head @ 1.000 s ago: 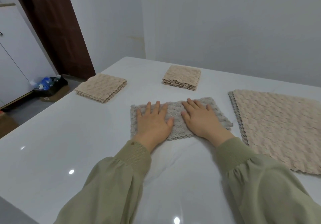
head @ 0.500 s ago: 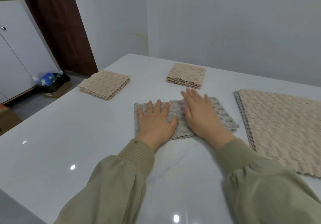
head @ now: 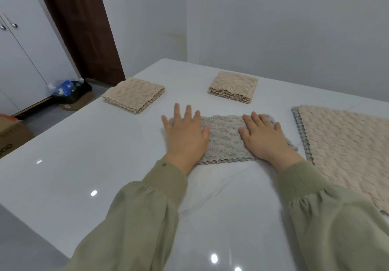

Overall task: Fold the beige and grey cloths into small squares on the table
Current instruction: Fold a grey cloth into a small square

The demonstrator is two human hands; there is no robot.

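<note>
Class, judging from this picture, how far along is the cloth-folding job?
Done: two beige squares, one far left and one far centre, lie folded on the table. In hand: the left hand and right hand press a grey cloth flat, folded to a strip. Left: the unfolded beige cloth at right.

Bare table (head: 88, 144) left of hands

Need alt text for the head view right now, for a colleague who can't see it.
Both hands, left and right, press flat on a half-folded grey cloth on a white table. Two folded beige squares lie beyond it; an unfolded beige cloth lies to the right.
</note>
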